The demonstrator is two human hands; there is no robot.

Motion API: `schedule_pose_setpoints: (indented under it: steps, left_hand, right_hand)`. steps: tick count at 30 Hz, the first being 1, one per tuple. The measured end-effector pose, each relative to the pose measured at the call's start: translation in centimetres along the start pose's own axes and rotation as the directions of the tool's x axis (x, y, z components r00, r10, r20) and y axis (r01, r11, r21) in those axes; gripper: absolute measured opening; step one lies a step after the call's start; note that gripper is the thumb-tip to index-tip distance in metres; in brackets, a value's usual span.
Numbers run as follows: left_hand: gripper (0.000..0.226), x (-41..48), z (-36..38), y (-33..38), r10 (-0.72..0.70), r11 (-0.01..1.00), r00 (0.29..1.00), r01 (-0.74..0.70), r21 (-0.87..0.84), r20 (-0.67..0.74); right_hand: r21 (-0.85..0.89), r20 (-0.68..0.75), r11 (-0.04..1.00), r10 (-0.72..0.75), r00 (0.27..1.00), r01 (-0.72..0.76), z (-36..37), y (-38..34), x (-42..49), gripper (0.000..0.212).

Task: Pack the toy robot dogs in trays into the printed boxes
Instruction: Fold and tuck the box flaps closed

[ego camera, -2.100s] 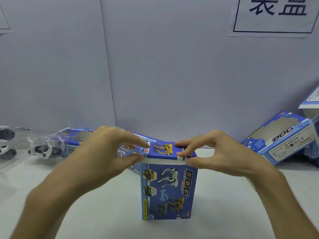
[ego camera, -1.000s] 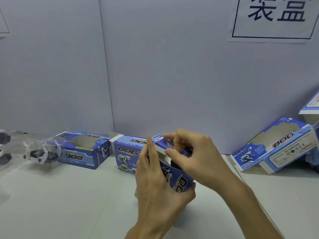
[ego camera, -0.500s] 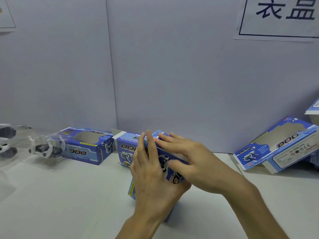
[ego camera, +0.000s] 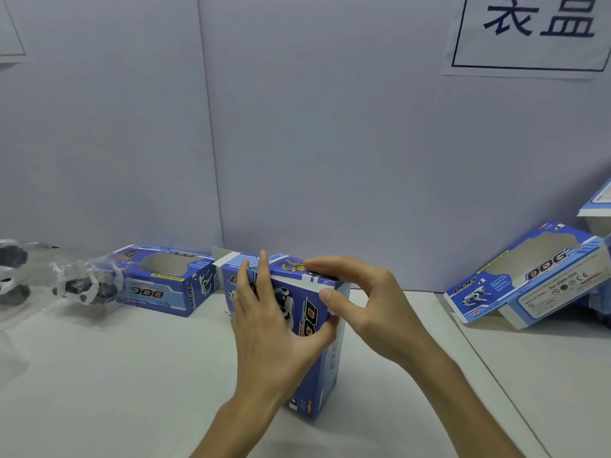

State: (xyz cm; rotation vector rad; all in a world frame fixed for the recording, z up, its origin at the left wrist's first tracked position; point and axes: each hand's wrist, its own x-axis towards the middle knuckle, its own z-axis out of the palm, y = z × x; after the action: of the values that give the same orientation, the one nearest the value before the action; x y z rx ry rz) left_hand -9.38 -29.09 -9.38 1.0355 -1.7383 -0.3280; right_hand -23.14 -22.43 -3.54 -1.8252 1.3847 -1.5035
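Left hand clasps the upright printed DOG box on the white table, fingers flat on its front and thumb hooked round the side, basically steadying it while the right hand pinches the top flap down, I guess to tuck it shut.

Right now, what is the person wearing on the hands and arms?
Nothing worn that shows. The left hand and right hand are bare: no gloves, rings or tape. The left forearm and right forearm are bare too, down to the picture's lower edge: no sleeve, cuff, watch or band.
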Motion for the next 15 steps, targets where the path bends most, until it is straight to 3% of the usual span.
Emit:
schedule_pose_setpoints:
  steps: [4, 10, 15]
  left_hand:
    - [0.11, -0.2, 0.1, 0.0, 0.049, 0.998, 0.999, -0.05, 0.029, 0.006]
    - [0.104, -0.4, 0.1, 0.2, 0.089, 0.996, 0.996, -0.089, 0.025, 0.01]
    - [0.102, 0.1, -0.1, -0.5, 0.101, 0.994, 0.995, -0.101, -0.029, 0.006]
  right_hand:
    - [-0.049, -0.063, 0.999, -0.012, 0.998, 0.009, 1.2, 0.1, 0.3, 0.038]
    - [0.06, -0.198, 0.998, 0.02, 0.98, -0.009, 2.9, 0.3, 0.5, 0.043]
    - [-0.091, -0.1, 0.994, -0.07, 0.992, 0.061, 2.5, 1.3, 0.2, 0.031]
